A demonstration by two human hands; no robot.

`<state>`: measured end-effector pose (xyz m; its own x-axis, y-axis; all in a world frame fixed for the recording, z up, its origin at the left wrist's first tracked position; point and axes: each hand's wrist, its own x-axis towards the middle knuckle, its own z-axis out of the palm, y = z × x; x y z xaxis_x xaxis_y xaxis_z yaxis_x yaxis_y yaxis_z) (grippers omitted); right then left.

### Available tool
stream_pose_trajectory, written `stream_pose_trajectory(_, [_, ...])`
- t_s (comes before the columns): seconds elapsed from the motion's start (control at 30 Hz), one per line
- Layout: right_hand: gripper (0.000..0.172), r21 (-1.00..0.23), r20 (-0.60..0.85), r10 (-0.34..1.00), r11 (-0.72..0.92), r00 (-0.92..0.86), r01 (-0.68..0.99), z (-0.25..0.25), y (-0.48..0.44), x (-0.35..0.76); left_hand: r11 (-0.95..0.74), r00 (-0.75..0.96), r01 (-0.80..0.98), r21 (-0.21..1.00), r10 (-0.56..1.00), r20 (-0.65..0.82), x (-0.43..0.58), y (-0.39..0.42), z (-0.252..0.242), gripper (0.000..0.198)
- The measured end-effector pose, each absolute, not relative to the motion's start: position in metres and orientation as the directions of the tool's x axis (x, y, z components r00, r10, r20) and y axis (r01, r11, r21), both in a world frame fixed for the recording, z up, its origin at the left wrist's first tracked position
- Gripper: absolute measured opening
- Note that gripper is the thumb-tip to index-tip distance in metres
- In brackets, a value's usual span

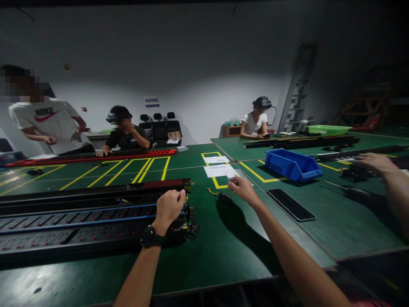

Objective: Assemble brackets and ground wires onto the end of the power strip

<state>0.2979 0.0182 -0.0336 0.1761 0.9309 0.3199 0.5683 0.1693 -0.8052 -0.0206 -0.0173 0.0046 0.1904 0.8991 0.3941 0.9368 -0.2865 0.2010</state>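
My left hand [170, 207], a dark watch [150, 236] on its wrist, is closed over the right end of several long black strips [105, 219] with black sockets and a blue line. Wires and black end pieces [193, 228] stick out there. Whatever its fingers hold is hidden. My right hand [243, 189] has its fingers pinched together above the green table [191, 268], beside white paper sheets [212, 171]. I cannot make out what is in the pinch. Close below it lies a small black part [226, 198]. A short yellow wire [211, 191] lies between my hands.
A black phone [290, 204] and a blue bin [292, 164] are to the right. Another person's hand [377, 163] reaches in there, near a screwdriver [351, 189]. Three people are across the table, near a red rail [150, 154] and dark rails [300, 141].
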Motion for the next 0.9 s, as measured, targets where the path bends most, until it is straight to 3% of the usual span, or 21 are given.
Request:
stream_pose_trajectory(0.17, [0.011, -0.978, 0.173, 0.966, 0.146, 0.192, 0.147, -0.033, 0.016, 0.282, -0.336, 0.218, 0.92, 0.201, 0.867, 0.449, -0.021, -0.017, 0.003, 0.053])
stream_pose_trajectory(0.4, [0.03, -0.981, 0.087, 0.987, 0.107, 0.132, -0.159, -0.037, 0.01, 0.252, -0.539, 0.391, 0.82, 0.192, 0.773, 0.499, -0.021, -0.017, -0.001, 0.044])
stream_pose_trajectory(0.6, [0.041, -0.962, 0.15, 0.989, 0.149, 0.012, -0.23, -0.044, -0.002, 0.216, -0.652, 0.458, 0.691, 0.312, 0.729, 0.51, -0.02, -0.018, -0.001, 0.019])
stream_pose_trajectory(0.73, [0.039, -0.972, 0.199, 0.958, 0.166, -0.208, -0.163, -0.045, -0.012, 0.197, -0.668, 0.482, 0.639, 0.383, 0.735, 0.478, -0.02, -0.016, -0.004, 0.024])
stream_pose_trajectory(0.9, [0.04, -0.978, 0.192, 0.935, 0.157, -0.299, -0.137, -0.049, -0.017, 0.186, -0.686, 0.531, 0.596, 0.418, 0.727, 0.435, -0.021, -0.014, -0.006, 0.024])
